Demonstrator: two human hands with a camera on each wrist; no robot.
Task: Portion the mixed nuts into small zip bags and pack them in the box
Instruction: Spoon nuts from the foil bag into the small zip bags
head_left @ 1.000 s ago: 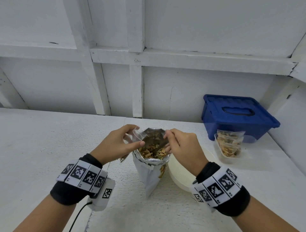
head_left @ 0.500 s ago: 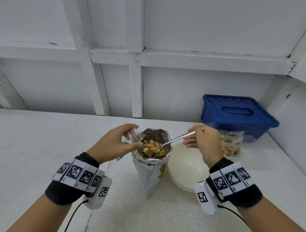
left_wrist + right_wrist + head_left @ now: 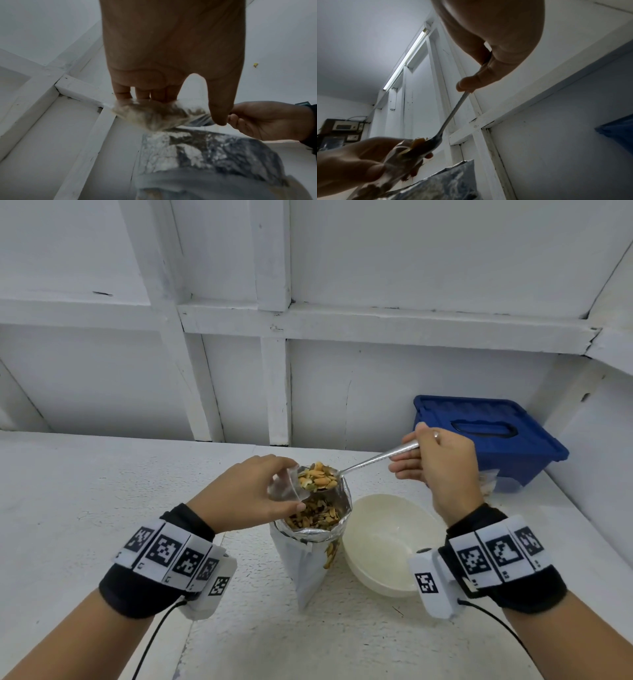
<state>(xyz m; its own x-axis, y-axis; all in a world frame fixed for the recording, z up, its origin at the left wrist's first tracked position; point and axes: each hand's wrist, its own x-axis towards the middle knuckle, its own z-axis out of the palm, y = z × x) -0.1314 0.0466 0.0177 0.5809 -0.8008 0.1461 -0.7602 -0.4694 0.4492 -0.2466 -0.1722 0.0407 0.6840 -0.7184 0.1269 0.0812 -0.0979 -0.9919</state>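
Spoon (image 3: 368, 463) has risen (heaped, golden-brown nuts (image 3: 317, 477)) beside clear bag (image 3: 286, 489).

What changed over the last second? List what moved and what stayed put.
The right hand pulled up out of the foil bag, gripping a spoon by its handle, and lifted a heaped load of nuts to the mouth of the small clear bag. The left hand kept holding that bag open above the foil bag. Bowl and blue box stayed put.

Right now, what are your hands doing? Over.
Left hand holds small zip bag open. Right hand tips spoon of mixed nuts in. Nothing blocking.
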